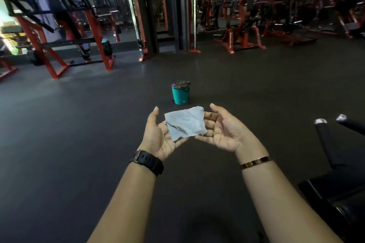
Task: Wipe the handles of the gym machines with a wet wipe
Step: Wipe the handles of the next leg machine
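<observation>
A pale wet wipe lies spread across the fingers of both my hands, held out in front of me over the dark floor. My left hand is palm up with straight fingers under the wipe's left side. My right hand is also palm up, its fingers under the wipe's right edge. Two black padded machine handles with metal end caps stick up at the right, apart from my hands.
A teal lidded bin stands on the floor just beyond my hands. Red and black gym machines line the left and back right. A black seat pad sits at the lower right. Dark rubber floor stretches between them.
</observation>
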`<state>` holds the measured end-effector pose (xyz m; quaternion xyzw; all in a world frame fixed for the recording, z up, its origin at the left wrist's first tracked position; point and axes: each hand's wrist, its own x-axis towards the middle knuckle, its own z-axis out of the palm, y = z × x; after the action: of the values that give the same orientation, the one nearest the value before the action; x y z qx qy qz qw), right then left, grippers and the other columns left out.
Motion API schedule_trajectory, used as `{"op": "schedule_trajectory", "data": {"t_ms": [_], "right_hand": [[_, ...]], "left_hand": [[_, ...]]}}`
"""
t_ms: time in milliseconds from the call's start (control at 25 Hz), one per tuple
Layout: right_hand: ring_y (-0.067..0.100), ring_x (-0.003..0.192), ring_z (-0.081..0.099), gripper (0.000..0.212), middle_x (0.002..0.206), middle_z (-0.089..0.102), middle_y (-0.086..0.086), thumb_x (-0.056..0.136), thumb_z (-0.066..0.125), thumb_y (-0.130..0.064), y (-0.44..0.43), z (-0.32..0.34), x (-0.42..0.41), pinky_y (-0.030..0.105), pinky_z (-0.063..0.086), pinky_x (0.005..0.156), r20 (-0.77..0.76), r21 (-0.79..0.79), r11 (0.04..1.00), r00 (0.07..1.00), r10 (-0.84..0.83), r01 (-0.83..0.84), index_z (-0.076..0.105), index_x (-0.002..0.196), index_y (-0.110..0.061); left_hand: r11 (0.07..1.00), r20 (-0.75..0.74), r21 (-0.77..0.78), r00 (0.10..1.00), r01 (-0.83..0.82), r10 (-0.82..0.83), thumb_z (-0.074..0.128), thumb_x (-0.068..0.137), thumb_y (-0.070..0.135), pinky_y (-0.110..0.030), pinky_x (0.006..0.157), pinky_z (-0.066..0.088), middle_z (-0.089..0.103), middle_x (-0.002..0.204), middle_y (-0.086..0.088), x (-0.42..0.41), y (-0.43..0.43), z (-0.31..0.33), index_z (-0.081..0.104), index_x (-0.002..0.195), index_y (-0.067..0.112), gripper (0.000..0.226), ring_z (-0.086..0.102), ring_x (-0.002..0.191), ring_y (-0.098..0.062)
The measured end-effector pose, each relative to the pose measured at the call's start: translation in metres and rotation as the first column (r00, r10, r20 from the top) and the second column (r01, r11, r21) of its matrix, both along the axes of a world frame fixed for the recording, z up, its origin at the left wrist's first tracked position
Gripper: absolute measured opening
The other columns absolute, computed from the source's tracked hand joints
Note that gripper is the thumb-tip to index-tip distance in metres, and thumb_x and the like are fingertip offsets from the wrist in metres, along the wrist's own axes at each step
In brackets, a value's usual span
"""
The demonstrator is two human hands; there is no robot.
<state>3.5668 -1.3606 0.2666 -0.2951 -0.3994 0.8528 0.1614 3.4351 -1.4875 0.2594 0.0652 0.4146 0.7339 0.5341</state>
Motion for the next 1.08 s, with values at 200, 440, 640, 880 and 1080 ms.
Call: {"op": "schedule_trajectory", "data": {"t_ms": [200, 440, 640, 880, 1080], "right_hand": [[0.031, 0.100, 0.068, 0.043, 0.113, 0.069, 0.014, 0.094, 0.053, -0.042, 0.061, 0.009, -0.064, 0.043, 0.059, 0.075, -0.010, -0.014, 0.999, 0.999, 0.049, -0.050, 0.058, 0.122, -0.009], [0.031, 0.100, 0.068, 0.041, 0.111, 0.069, 0.015, 0.095, 0.053, -0.038, 0.125, -0.003, -0.125, 0.043, 0.055, 0.085, 0.015, -0.039, 0.999, 1.000, 0.023, -0.022, 0.058, 0.121, -0.008], [0.032, 0.102, 0.067, 0.042, 0.113, 0.068, 0.017, 0.094, 0.053, -0.039, 0.201, -0.005, -0.186, 0.042, 0.055, 0.085, -0.002, -0.043, 0.996, 0.997, -0.073, 0.073, 0.057, 0.121, -0.006], [0.034, 0.100, 0.067, 0.039, 0.119, 0.065, 0.018, 0.094, 0.052, -0.040, 0.285, 0.010, -0.236, 0.045, 0.057, 0.077, 0.010, -0.040, 0.975, 0.976, -0.218, 0.218, 0.056, 0.117, -0.008], [0.036, 0.106, 0.063, 0.036, 0.126, 0.061, 0.017, 0.093, 0.053, -0.037, 0.350, 0.007, -0.232, 0.045, 0.054, 0.082, -0.020, -0.067, 0.930, 0.932, -0.362, 0.360, 0.056, 0.114, -0.008]], "left_hand": [[0.998, 0.021, 0.042, 0.999, -0.039, 0.038, 0.037, 0.091, 0.063, -0.046, 0.074, 0.059, 0.062, 0.121, -0.025, -0.053, 0.054, 0.010, 0.048, 0.131, -0.003, 0.078, 0.063, 0.107, -0.040], [1.000, 0.013, 0.017, 1.000, 0.010, -0.011, 0.036, 0.092, 0.063, -0.047, 0.078, 0.057, 0.063, 0.120, -0.025, -0.116, 0.124, 0.000, 0.049, 0.130, -0.002, 0.077, 0.063, 0.106, -0.040], [0.994, 0.003, 0.019, 0.994, 0.110, -0.110, 0.036, 0.091, 0.065, -0.050, 0.087, 0.051, 0.061, 0.123, -0.025, -0.192, 0.211, -0.005, 0.049, 0.132, -0.001, 0.079, 0.058, 0.116, -0.041], [0.944, -0.007, 0.021, 0.945, 0.328, -0.328, 0.032, 0.092, 0.065, -0.047, 0.069, 0.059, 0.061, 0.122, -0.026, -0.264, 0.325, 0.011, 0.052, 0.128, -0.001, 0.077, 0.060, 0.110, -0.042], [0.872, -0.026, -0.002, 0.872, 0.489, -0.489, 0.033, 0.090, 0.067, -0.049, 0.082, 0.054, 0.061, 0.122, -0.026, -0.273, 0.414, 0.010, 0.051, 0.128, -0.002, 0.081, 0.060, 0.111, -0.041]]}}
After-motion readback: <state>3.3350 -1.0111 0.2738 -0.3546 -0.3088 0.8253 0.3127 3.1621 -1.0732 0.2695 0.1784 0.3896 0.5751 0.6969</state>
